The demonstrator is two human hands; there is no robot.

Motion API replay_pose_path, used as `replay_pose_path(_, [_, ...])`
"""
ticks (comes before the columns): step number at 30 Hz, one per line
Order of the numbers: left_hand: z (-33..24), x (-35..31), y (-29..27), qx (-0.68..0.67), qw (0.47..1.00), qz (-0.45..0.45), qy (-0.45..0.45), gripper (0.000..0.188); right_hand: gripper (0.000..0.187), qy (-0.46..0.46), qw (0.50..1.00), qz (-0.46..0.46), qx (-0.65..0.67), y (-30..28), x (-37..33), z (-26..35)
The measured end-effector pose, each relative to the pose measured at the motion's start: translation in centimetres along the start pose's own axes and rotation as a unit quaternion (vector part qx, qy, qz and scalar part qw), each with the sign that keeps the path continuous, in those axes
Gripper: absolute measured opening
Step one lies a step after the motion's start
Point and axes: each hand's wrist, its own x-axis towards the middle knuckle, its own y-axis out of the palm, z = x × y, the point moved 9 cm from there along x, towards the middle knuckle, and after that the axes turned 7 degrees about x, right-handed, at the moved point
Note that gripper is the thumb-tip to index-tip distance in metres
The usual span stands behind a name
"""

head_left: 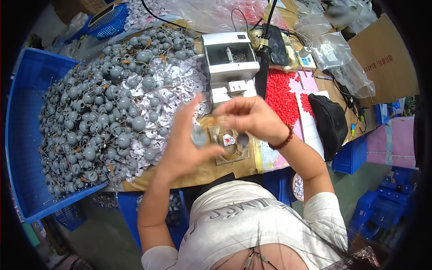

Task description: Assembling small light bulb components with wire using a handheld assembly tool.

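Observation:
My left hand (180,146) is smeared by motion in front of me, thumb stretched to the right and fingers pointing up. A blurred grey ball-shaped part (199,136) shows between its thumb and fingers. Just to the right, my right hand (252,118) has thumb and forefinger pinched together, and what is between them is too blurred to name. Below it, a dark round piece (243,139) shows next to a square metal fixture (234,158). In the fixture's hollow lies a small white plate with a red piece (228,140).
A blue bin (27,135) heaped with grey ball-shaped parts (90,117) and white flat pieces (177,83) fills the left. Behind my hands stands a white screw feeder box (229,54). Red pieces (281,92), a black pouch (328,121) and a cardboard box (382,58) lie rightward.

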Motion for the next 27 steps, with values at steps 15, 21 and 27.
replay_pose_path(15, [6.8, -10.4, 12.8, 0.166, 0.978, 0.05, -0.119, 0.048, 0.039, -0.262, 0.707, 0.027, -0.656, -3.0, -5.3, -11.7])
replay_pose_path(21, [6.2, -10.2, 13.4, 0.208, 0.972, 0.044, -0.098, 0.048, 0.033, -0.235, 0.687, 0.023, -0.687, -3.0, -4.6, -12.1])
replay_pose_path(27, [5.5, -9.5, 13.2, 0.238, 0.968, 0.034, -0.071, 0.048, 0.032, -0.2, 0.656, 0.067, -0.725, -2.4, -4.4, -12.3])
